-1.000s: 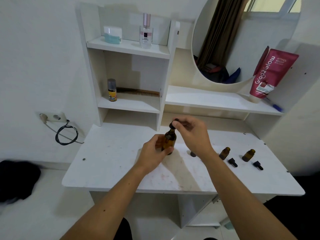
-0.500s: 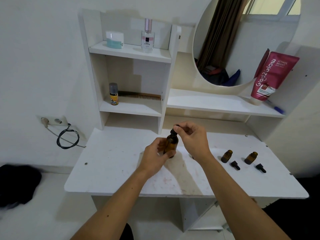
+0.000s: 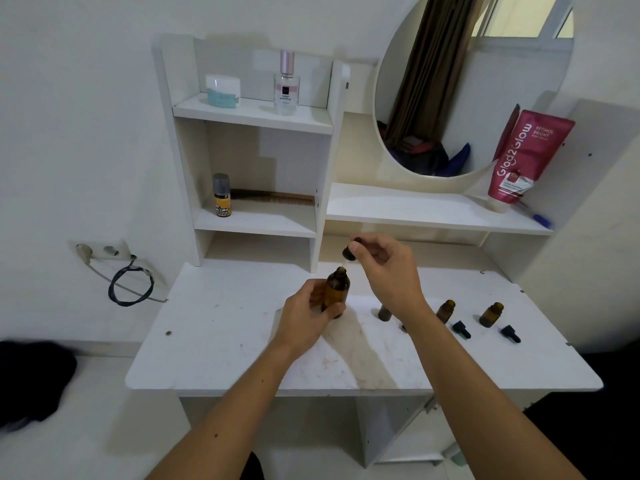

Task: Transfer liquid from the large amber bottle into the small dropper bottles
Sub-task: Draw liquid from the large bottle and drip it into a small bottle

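My left hand (image 3: 306,317) grips the large amber bottle (image 3: 336,292), which stands upright on the white table (image 3: 221,341). My right hand (image 3: 384,271) pinches its black dropper cap (image 3: 350,251) just above the open neck, with the glass tip still near the mouth. To the right stand three small amber dropper bottles: one (image 3: 383,312) partly behind my right wrist, a second (image 3: 446,310) and a third (image 3: 491,314), both uncapped. Two black dropper caps (image 3: 461,329) (image 3: 510,333) lie beside them.
A shelf unit at the back holds a perfume bottle (image 3: 286,85), a jar (image 3: 223,91), a small spray can (image 3: 221,195) and a comb (image 3: 277,196). A round mirror (image 3: 450,81) and a pink tube (image 3: 526,157) are at the right. A wall socket with a coiled cable (image 3: 130,285) is at the left.
My right hand has lifted the dropper cap off the large bottle's neck; before, it sat on the bottle. The view has shifted slightly.
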The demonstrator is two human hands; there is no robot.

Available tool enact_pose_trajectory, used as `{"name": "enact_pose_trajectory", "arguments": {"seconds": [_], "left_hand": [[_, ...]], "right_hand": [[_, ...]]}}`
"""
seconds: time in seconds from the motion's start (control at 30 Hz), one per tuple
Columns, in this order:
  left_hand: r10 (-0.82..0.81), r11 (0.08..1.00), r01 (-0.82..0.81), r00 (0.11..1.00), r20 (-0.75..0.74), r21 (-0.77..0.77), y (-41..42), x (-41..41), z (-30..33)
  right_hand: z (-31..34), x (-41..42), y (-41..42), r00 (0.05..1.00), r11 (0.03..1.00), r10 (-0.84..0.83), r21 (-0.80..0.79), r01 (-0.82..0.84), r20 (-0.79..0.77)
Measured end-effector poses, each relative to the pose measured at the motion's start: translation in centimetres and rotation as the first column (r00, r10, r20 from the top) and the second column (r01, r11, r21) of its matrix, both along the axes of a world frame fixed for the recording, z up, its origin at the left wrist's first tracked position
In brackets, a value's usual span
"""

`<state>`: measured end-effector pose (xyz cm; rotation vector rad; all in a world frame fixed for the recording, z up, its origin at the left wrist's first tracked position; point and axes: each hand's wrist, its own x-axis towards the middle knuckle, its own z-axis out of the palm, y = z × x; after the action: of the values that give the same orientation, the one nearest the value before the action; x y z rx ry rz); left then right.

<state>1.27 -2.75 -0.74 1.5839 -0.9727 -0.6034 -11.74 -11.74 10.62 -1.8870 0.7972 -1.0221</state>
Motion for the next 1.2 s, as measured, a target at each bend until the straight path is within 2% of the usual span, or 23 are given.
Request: {"name": "enact_pose_trajectory", "arguments": {"seconds": [0.17,0.3,0.43,0.67,0.77,0.9,1.2], "left_hand": [[0.025,0.999,-0.026,0.999,0.022,0.021,0.0,-0.3,0.0],[0.159,0.987,-0.159,0.987,0.017,0.005,0.9,-0.9,0.0],[0.218,0.976,-0.218,0.976,-0.003,-0.026,2.5,-3.1,0.0],[0.008,1.000,-0.008,1.000,-0.007,-0.011,1.1,-7.9,-0.3],[-0.018,1.000,0.017,0.999,0.037,0.023,-0.9,-9.1,-0.3],[0.008,0.998,-0.015,0.991,0.133,0.053,-3.6,-10.0,-0.5],[0.032,0.999,-0.039,0.971,0.238,0.024,-6.3,-9.4,-0.6]], "right_hand": [[2.1,-1.1,-0.4,0.990,0.999,-0.035,-0.029,0.039,0.137],[3.6,-2.8,-0.6,0.970,0.997,-0.059,-0.042,0.072,0.238],[3.5,-5.4,-0.9,0.971,0.991,-0.097,-0.068,0.115,0.220],[0.5,-9.6,-1.4,0.965,0.977,-0.206,-0.017,0.212,0.165],[-0.5,-10.3,-1.8,0.959,0.965,-0.255,-0.025,0.260,0.127],[-1.2,-10.4,-2.4,0.962,0.969,-0.239,-0.028,0.245,0.129],[-2.5,-9.2,-3.4,0.986,0.983,-0.155,-0.086,0.160,0.055]]}}
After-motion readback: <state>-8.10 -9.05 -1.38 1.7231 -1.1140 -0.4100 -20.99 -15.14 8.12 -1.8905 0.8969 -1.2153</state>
